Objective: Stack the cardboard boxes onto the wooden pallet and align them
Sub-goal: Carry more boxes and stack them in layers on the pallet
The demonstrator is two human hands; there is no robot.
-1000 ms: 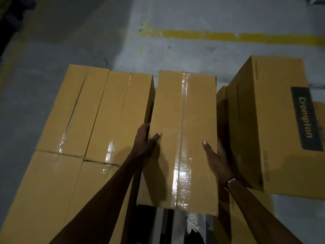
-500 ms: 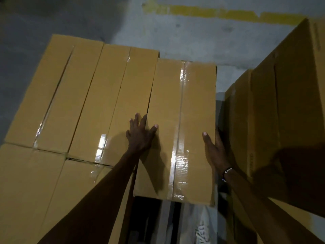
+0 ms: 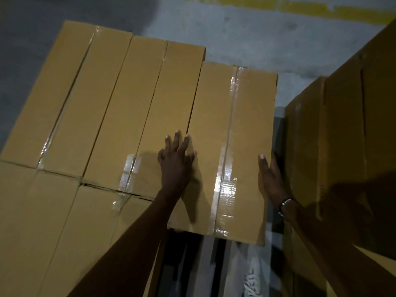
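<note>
1. Head view: the taped box (image 3: 231, 151) now sits level with the stacked row (image 3: 120, 108), its left edge touching the neighbouring box; a second ago it was raised and tilted, held from both sides.
2. Left hand (image 3: 175, 163), fingers spread flat, presses across the seam between the boxes; earlier it gripped the box's left edge.
3. Right hand (image 3: 269, 176) lies flat against the box's right side, fingers straight, beside the tall boxes (image 3: 342, 136).
4. Judgement: placement done; its far end sits short of the row, so alignment remains. Pallet not identifiable.
</note>
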